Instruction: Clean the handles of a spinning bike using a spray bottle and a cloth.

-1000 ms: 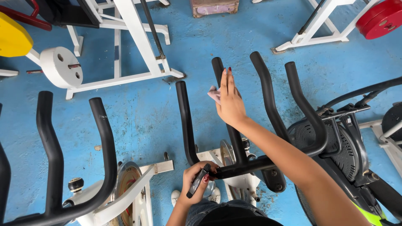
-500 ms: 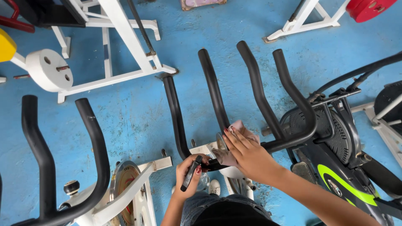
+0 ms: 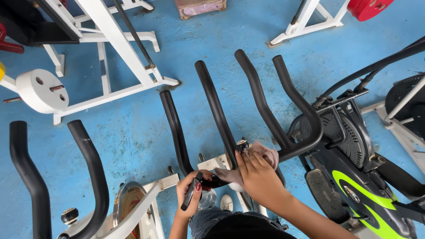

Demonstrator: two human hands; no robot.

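Note:
My right hand presses a pinkish cloth against the base of the black handlebars of an exercise bike, where the bars join. My left hand sits lower and to the left, gripping the black head of a clear spray bottle close to the handlebar's left prong. Two more black prongs curve away to the right of the cloth. My forearms enter from the bottom edge.
A black and green exercise bike stands right. Another bike's black handlebars and white frame are at the lower left. A white weight machine frame, a white disc and a red plate stand on the blue floor.
My right hand with the cloth slid from the top of a handlebar prong down to its base. My left hand kept its hold on the spray bottle.

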